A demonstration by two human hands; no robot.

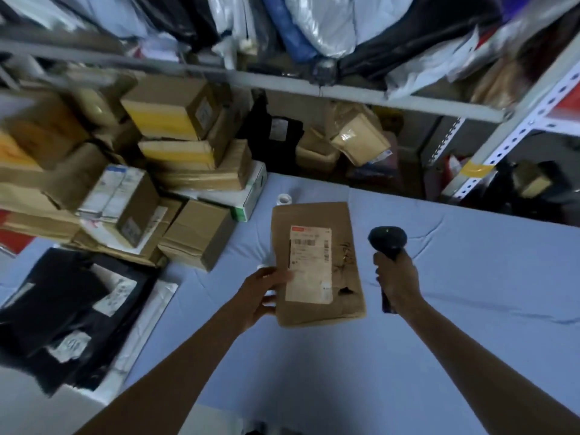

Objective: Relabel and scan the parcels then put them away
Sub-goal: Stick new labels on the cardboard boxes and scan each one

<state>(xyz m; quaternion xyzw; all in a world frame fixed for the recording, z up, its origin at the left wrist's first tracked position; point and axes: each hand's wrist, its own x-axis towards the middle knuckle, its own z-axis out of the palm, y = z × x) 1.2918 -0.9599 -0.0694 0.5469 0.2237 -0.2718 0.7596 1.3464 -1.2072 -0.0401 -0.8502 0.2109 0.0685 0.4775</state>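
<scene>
Left hand (266,293) gripping the brown parcel's (317,265) left edge over the blue surface (470,277), right hand (397,277) wrapped round the scanner (387,238), boxes (175,171) stacked far left

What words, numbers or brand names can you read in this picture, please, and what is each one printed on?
None can be read.
White label on the brown parcel: barcodes and a red strip, print too blurred.
Black scrawl beside it: illegible.
Labels on the stacked boxes and black bags: blurred.

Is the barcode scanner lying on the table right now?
No, the right hand grips the barcode scanner by its handle, beside the brown paper parcel.
</scene>
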